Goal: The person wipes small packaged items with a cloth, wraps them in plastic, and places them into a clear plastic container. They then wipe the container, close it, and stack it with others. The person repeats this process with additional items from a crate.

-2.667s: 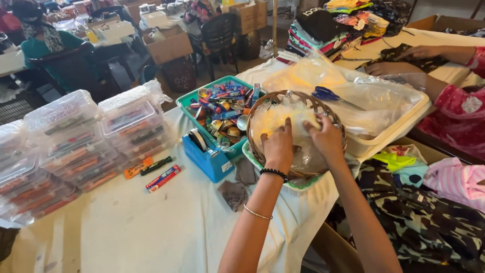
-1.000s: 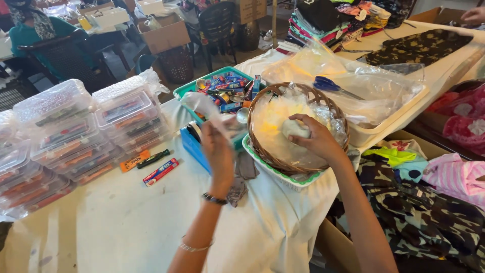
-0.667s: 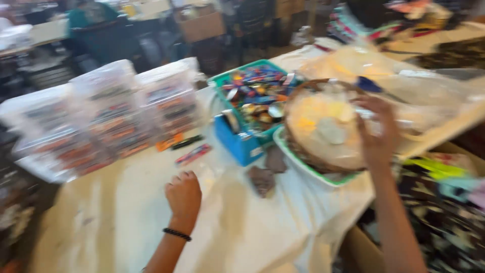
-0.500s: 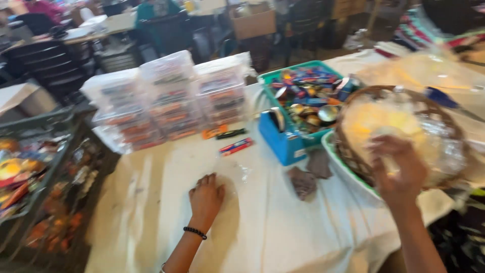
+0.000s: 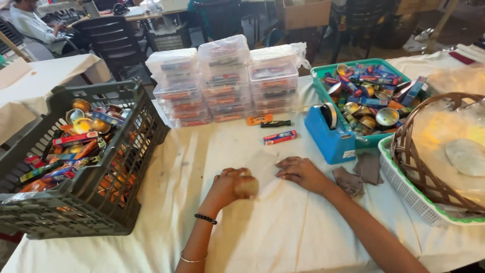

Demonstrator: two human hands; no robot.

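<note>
A: Now both hands are off the basket (image 5: 429, 167) and down on the white cloth (image 5: 283, 227). Earlier frames had them inside it, at the pale dough.

B: Left hand (image 5: 230, 184)?

A: Curled shut around a small tan lump (image 5: 246, 186), knuckles up, resting on the cloth at about 6 o'clock of the table. Black bead bracelet on that wrist.

B: Right hand (image 5: 303, 173)?

A: Open, palm down, fingers spread flat on a thin clear sheet (image 5: 262, 167) lying between the two hands. It grips nothing; it pins the sheet.

B: So the lump came across?

A: Looks so. A flat pale disc (image 5: 467, 155) remains in the basket at 3 o'clock. My reading: a piece has been taken out and brought to the sheet, so the work has shifted from basket to cloth.

B: Surroundings?

A: Grey crate (image 5: 91, 202) of small tins and tubes at 9 o'clock. Stacked clear boxes (image 5: 222, 81) at 12. Blue tape dispenser (image 5: 331, 134) and teal tray (image 5: 323, 91) at 2. Loose tube (image 5: 280, 137) just beyond the hands.
</note>
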